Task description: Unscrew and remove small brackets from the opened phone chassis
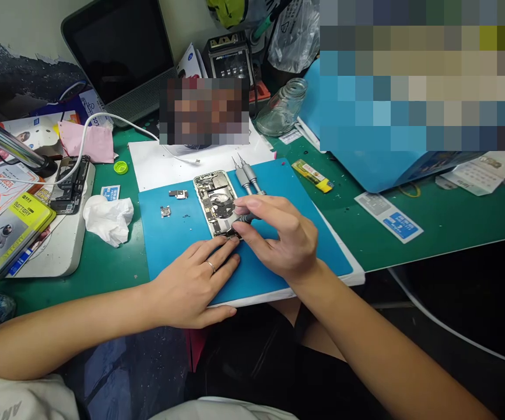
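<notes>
An opened phone (218, 201) with its inner parts bare lies on a blue mat (178, 251). My left hand (197, 280) rests flat at the phone's lower end, fingers stretched out and fingertips touching its edge. Above the phone's lower right part, my right hand (281, 233) pinches a small grey screwdriver (247, 217) between thumb and fingers; its tip is hidden. Two more grey screwdrivers (249, 177) lie just beyond this hand, beside the phone. To the phone's left are a small metal-and-black part (178, 194) and a smaller metal bracket (165, 212).
A crumpled tissue (110, 220) and a yellow battery box (10, 236) lie left of the mat. At the back stand a dark screen (119, 52) and a glass jar (282, 108). A yellow packet (312, 176) and a blue-white card (388, 217) lie to the right.
</notes>
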### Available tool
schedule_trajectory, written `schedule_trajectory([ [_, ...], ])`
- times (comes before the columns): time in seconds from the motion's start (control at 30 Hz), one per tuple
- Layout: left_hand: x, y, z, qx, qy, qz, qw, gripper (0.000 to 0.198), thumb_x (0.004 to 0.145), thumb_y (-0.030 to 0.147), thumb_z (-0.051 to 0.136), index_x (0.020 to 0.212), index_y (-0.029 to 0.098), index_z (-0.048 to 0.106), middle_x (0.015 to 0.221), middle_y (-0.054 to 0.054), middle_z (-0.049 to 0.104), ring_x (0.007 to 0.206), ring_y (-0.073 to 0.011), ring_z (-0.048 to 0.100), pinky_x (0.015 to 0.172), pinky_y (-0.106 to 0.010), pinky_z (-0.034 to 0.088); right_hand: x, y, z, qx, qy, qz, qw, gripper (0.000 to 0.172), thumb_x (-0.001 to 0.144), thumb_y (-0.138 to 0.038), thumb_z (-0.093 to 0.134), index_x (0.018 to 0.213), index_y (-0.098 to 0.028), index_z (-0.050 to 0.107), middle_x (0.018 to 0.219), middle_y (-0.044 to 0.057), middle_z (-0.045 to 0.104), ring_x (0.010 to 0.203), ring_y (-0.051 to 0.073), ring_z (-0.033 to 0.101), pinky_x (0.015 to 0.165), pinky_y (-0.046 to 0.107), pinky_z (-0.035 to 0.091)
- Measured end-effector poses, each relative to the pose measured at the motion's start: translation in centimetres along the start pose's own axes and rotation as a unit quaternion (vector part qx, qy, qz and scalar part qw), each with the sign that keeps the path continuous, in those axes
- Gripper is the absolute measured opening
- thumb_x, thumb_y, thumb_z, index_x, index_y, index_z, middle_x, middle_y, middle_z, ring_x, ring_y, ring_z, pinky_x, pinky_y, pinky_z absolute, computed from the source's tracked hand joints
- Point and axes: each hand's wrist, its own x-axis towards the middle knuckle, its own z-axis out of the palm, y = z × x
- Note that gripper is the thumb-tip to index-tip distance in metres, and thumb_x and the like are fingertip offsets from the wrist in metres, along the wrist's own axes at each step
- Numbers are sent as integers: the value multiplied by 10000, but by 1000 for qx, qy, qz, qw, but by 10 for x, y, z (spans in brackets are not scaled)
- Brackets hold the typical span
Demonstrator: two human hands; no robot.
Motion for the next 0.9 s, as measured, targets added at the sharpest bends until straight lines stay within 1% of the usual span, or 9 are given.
schedule_trajectory([
  [0.07, 0, 0, 0, -1, 1, -1, 1000, 792, 981, 597, 520, 1479, -16, 465, 1582, -300, 401, 1466, -445, 394, 1175, -574, 403, 1, -1, 0, -8, 0, 5, 1000, 583, 884, -81, 673, 1414, -248, 498, 1108, 86, 766, 1006, 214, 769, 793, 336, 691],
  [0.17, 0, 0, -1, -2, 3, 0, 1000, 794, 978, 597, 524, 1475, -19, 468, 1568, -301, 420, 1459, -442, 397, 1165, -580, 411, 2, -3, 0, -11, -5, -4, 1000, 574, 867, -39, 630, 1404, -204, 511, 1108, 112, 758, 1027, 227, 759, 822, 356, 685],
  [0.27, 0, 0, -1, -2, 2, 0, 1000, 779, 977, 590, 529, 1464, -16, 483, 1566, -297, 423, 1452, -441, 403, 1162, -578, 413, 2, -2, 0, -3, -11, -14, 1000, 577, 857, -57, 676, 1398, -171, 513, 1111, 134, 752, 1026, 236, 753, 818, 357, 684],
  [0.33, 0, 0, -1, 1, 1, 0, 1000, 772, 979, 592, 527, 1461, -10, 490, 1570, -290, 422, 1450, -438, 406, 1164, -573, 411, 1, -2, 1, 0, -8, -10, 1000, 601, 863, -92, 709, 1414, -201, 495, 1124, 115, 751, 1022, 224, 752, 802, 343, 685],
  [0.4, 0, 0, -1, 2, 2, 1, 1000, 774, 978, 595, 527, 1463, -7, 489, 1572, -286, 421, 1454, -435, 400, 1167, -569, 408, 1, -1, 1, -3, -5, -1, 1000, 603, 871, -87, 694, 1422, -220, 488, 1137, 103, 749, 1030, 219, 751, 803, 338, 684],
  [0.53, 1, 0, 0, 2, 6, 1, 1000, 793, 969, 599, 544, 1469, -13, 477, 1576, -288, 414, 1458, -433, 391, 1172, -562, 403, 1, -2, 0, -3, -10, 4, 1000, 593, 847, -23, 639, 1405, -174, 510, 1138, 131, 738, 1036, 241, 746, 812, 361, 683],
  [0.7, 0, 0, 0, 6, 4, 0, 1000, 776, 974, 599, 531, 1461, -4, 488, 1578, -281, 414, 1450, -431, 403, 1171, -555, 404, 0, -1, -1, 4, -13, -7, 1000, 611, 848, -69, 710, 1409, -187, 498, 1119, 126, 739, 1025, 237, 746, 788, 348, 691],
  [0.8, 0, 0, 0, 7, 5, 1, 1000, 780, 972, 604, 529, 1461, -2, 488, 1582, -279, 409, 1452, -429, 399, 1171, -553, 404, 0, -1, -1, -3, -18, 10, 1000, 597, 872, -69, 671, 1415, -228, 481, 1126, 106, 741, 1025, 231, 749, 784, 354, 694],
  [0.9, 1, -1, 1, 9, 8, 1, 1000, 797, 968, 606, 536, 1475, -6, 473, 1577, -280, 415, 1453, -428, 394, 1173, -552, 400, 0, -2, 0, -2, -15, 15, 1000, 580, 869, -44, 626, 1404, -223, 490, 1122, 107, 743, 1015, 235, 753, 788, 366, 692],
])
